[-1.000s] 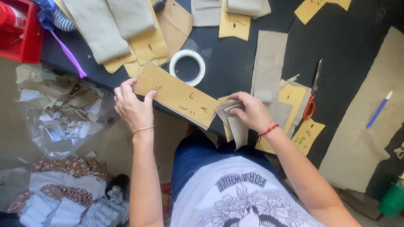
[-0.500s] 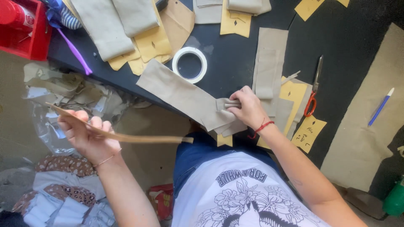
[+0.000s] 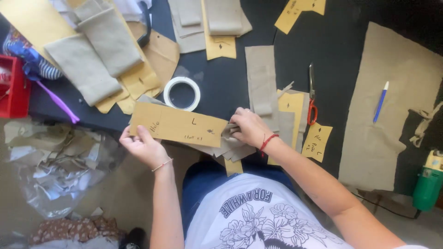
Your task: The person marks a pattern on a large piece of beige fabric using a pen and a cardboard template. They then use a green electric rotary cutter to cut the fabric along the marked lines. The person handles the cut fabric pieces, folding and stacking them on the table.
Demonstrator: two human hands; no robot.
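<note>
My left hand [image 3: 144, 146] grips the left end of a long tan paper pattern piece [image 3: 177, 124], held flat at the near edge of the black table [image 3: 230, 87]. Beneath it lies a grey-beige fabric strip [image 3: 221, 146], mostly hidden by the pattern. My right hand [image 3: 248, 127] pinches the bunched right end of that fabric, touching the pattern's right edge. A roll of white tape [image 3: 182, 93] sits just beyond the pattern.
Red-handled scissors [image 3: 312, 97] lie right of a grey fabric strip [image 3: 260, 78]. More fabric pieces [image 3: 92, 50] and paper patterns are stacked at the back. A blue pen [image 3: 380, 101] rests on a large beige cloth [image 3: 387, 110]. Red bin [image 3: 14, 87] left, scrap bag [image 3: 55, 166] on the floor.
My left hand had swung the paper pattern off to the lower left, baring the fabric strip. Now the pattern lies back over the fabric. My right hand stayed on the fabric's end.
</note>
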